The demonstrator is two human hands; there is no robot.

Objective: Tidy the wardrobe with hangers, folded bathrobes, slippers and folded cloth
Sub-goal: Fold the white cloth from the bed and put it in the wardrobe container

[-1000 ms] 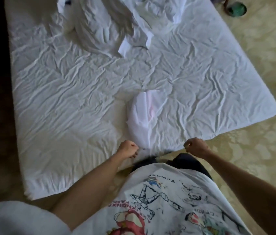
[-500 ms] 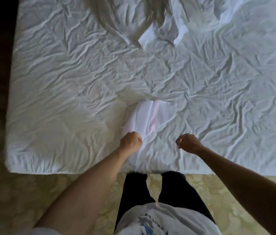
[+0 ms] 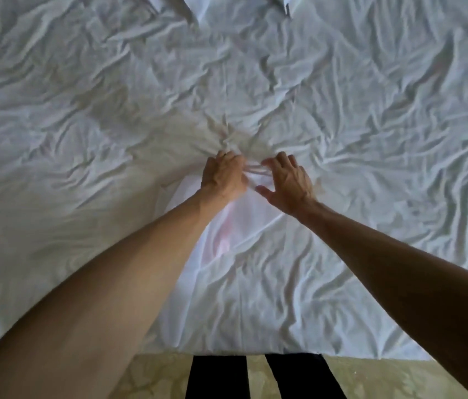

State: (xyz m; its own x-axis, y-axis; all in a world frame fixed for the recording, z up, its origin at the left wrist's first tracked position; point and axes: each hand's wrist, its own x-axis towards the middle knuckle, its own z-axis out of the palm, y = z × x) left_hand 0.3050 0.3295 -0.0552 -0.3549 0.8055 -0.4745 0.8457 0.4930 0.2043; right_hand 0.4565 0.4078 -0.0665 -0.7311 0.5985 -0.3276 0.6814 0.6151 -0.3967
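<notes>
White crumpled sheet point(image 3: 371, 116) covers the work surface, with patterned floor point(image 3: 155, 378) below its near edge. Both hands have advanced from that edge to the far end of the folded cloth point(image 3: 244, 234). Left hand point(image 3: 222, 177) grips bunched fabric there; right hand point(image 3: 287, 180) rests spread-fingered beside it, gripping nothing. Judgement: folding is under way, with wardrobe placement outstanding.

folded cloth point(image 3: 227, 231) on sheet point(image 3: 371, 139), floor point(image 3: 155, 375) before
</notes>
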